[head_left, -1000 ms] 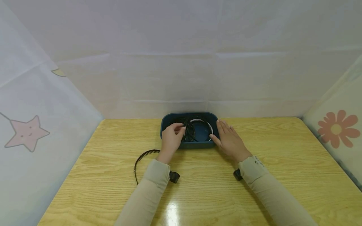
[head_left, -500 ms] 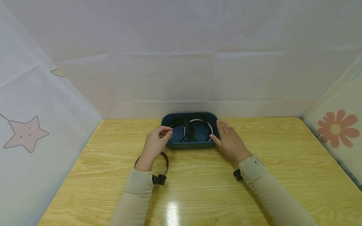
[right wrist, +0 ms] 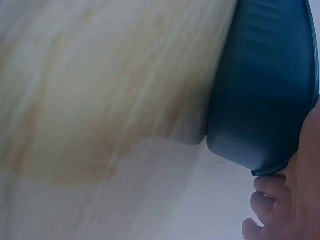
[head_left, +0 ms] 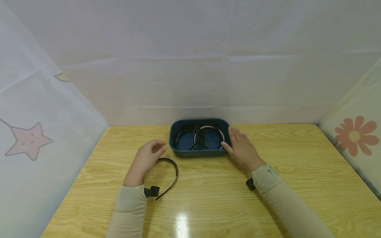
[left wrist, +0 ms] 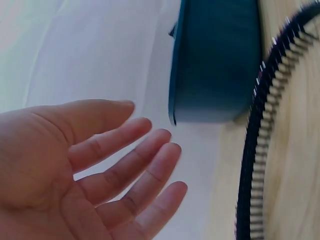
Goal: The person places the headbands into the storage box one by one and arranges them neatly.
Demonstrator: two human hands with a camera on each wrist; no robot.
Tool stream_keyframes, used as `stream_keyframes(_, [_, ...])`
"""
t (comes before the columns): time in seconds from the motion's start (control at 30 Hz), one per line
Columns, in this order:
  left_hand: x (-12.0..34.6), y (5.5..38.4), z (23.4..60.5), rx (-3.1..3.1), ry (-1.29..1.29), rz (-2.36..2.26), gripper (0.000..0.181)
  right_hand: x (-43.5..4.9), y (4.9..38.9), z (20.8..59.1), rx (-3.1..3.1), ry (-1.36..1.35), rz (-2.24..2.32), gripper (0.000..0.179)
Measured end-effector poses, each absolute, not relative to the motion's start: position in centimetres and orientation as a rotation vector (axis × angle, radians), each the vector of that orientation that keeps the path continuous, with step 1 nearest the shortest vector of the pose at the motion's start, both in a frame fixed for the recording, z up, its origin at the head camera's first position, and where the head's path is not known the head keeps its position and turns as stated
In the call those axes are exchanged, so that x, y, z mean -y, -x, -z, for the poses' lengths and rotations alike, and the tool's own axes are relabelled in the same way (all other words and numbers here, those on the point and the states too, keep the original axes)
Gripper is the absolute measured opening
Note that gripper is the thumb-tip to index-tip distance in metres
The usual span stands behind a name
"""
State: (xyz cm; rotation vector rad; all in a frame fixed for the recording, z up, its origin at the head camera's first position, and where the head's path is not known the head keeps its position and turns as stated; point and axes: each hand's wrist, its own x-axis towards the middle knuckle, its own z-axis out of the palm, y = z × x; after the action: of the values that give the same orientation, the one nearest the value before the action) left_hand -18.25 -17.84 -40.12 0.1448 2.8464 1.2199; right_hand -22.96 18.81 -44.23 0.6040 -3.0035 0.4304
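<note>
My left hand [head_left: 146, 159] is empty, its fingers loosely bent, and hovers left of the dark blue plastic bin [head_left: 205, 153]. Below and right of that hand, a black toothed headband [head_left: 177, 172] lies on the table, its left part hidden by the hand and wrist. The left wrist view shows the headband's row of teeth [left wrist: 262, 150] close up. My right hand [head_left: 244, 149] rests against the bin's right end, fingers straight along the outside and thumb at the front rim. Inside the bin are several headbands, including black ones [head_left: 194, 135] and a white one [head_left: 222, 135].
The wooden table [head_left: 223, 198] runs back to a pale cloth backdrop [head_left: 190, 82] right behind the bin. Printed side cloths with a pink star [head_left: 28, 141] and a red flower [head_left: 355, 135] flank it. A black wrist camera [head_left: 152, 191] sits beside the left sleeve.
My left hand has let go in the bin and drawn back left and toward me, uncovering the bin's left part and more of the table headband. The right hand stays put.
</note>
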Motion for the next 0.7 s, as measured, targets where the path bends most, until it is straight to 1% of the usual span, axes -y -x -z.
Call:
stream_keyframes(0.27, [19.1, 18.3, 40.8, -2.853, -0.129, -1.012, 0.030, -18.8, 23.0, 44.3, 3.025, -0.595, -0.426, 0.079])
stream_keyframes(0.7, [20.6, 18.1, 41.8, -2.792, -0.097, -0.903, 0.026, -18.8, 23.0, 44.3, 3.020, -0.603, -0.456, 0.080])
